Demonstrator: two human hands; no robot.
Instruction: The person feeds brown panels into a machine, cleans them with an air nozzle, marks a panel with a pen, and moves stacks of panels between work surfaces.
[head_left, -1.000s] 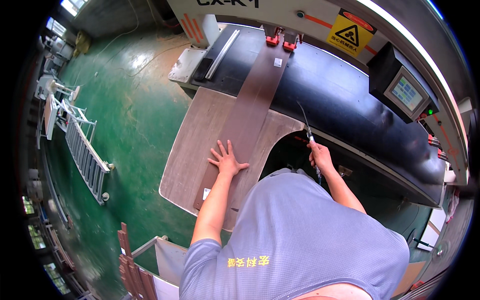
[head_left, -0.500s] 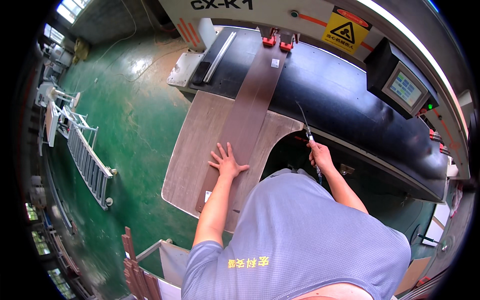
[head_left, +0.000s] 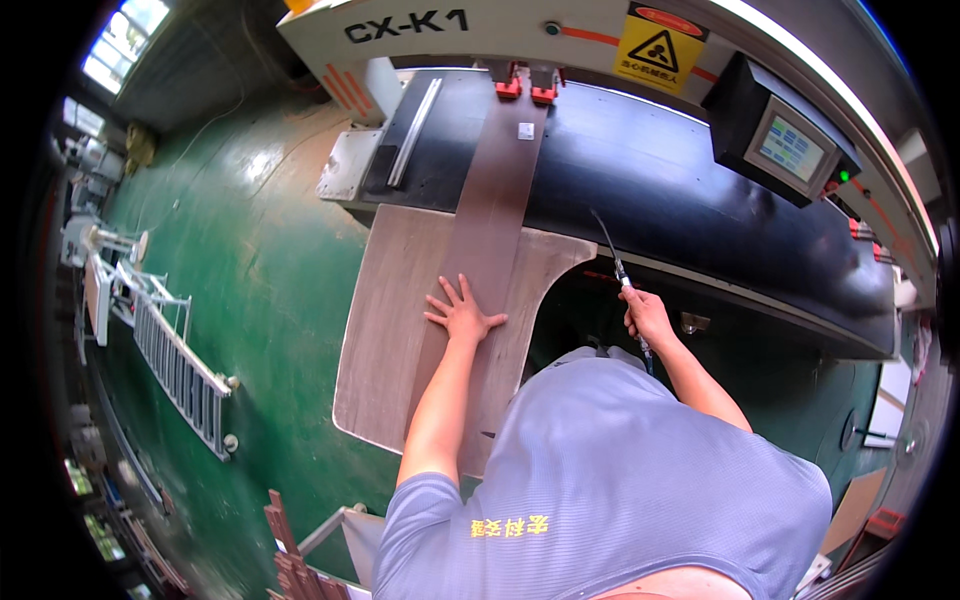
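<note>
My left hand [head_left: 465, 315] lies flat with fingers spread on a long brown panel [head_left: 488, 200]. The panel rests across a wood-grain side table [head_left: 385, 300] and runs onto the black bed [head_left: 620, 170] of a large machine. Its far end reaches under red-tipped clamps [head_left: 526, 92], and a small white label [head_left: 526, 131] sticks near that end. My left forearm covers part of its near end. My right hand [head_left: 648, 318] is closed around the handle of an air blow gun [head_left: 622, 270], whose thin curved nozzle points up over the bed's front edge.
A control box with a lit screen [head_left: 790, 146] hangs from the machine beam at right. A metal rail [head_left: 414, 132] lies on the bed's left part. A grey roller conveyor [head_left: 180, 360] stands on the green floor at left. Brown strips [head_left: 290, 560] rise at lower left.
My left hand has moved a little forward along the panel. The near-end label seen before is now behind my forearm. The view has shifted slightly; my right hand still grips the blow gun.
</note>
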